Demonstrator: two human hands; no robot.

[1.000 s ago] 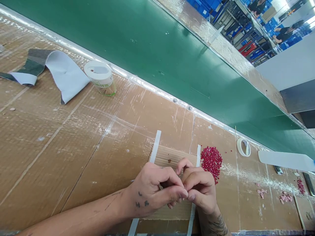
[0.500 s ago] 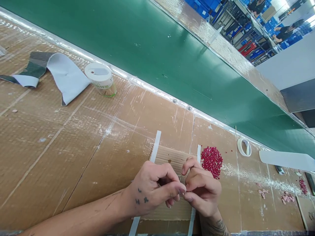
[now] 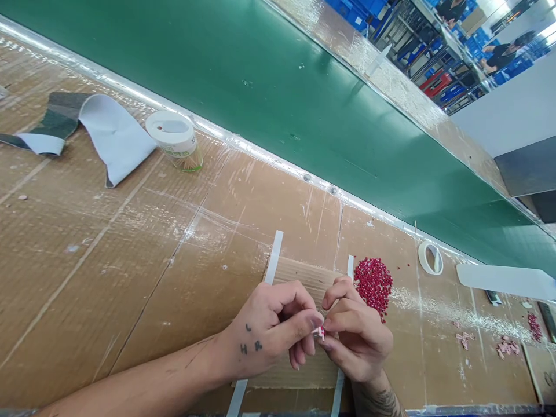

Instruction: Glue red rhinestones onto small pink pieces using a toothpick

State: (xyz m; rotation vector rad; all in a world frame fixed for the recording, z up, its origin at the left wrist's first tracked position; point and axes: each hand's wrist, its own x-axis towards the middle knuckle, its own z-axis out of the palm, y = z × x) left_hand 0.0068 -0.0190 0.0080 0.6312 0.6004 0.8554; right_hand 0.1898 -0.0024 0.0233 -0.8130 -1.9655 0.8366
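Along the far side of a factory workbench runs a green conveyor belt (image 3: pixel 278 104), and beyond it, past a clear-sided edge, are racks of blue plastic bins (image 3: pixel 351 8) and a co-worker (image 3: pixel 499 58) in dark clothes, well away from the bench. The bench top is brown corrugated cardboard (image 3: pixel 130 260) under scuffed clear tape. On its far left lie a grey and dark green fabric strip (image 3: pixel 117 139) and a round tub of toothpicks (image 3: pixel 174 142). On the right are a roll of masking tape (image 3: pixel 431 258), a white plastic strip (image 3: pixel 506 282), and scattered pink bits (image 3: pixel 506 348). Nearer the middle, a cardboard square (image 3: pixel 299 275) sits over two white tape strips (image 3: pixel 273 258), with a heap of tiny red beads (image 3: pixel 373 288) just beside it. Above the square, the left hand (image 3: pixel 264 330) and right hand (image 3: pixel 358 339) meet, closed in a narrow pinch around a tiny white-and-red piece (image 3: pixel 320 332). It shows just past the left thumb tip, between the two hands, and its long axis is too small to tell. The right hand lies nearer the bead heap.
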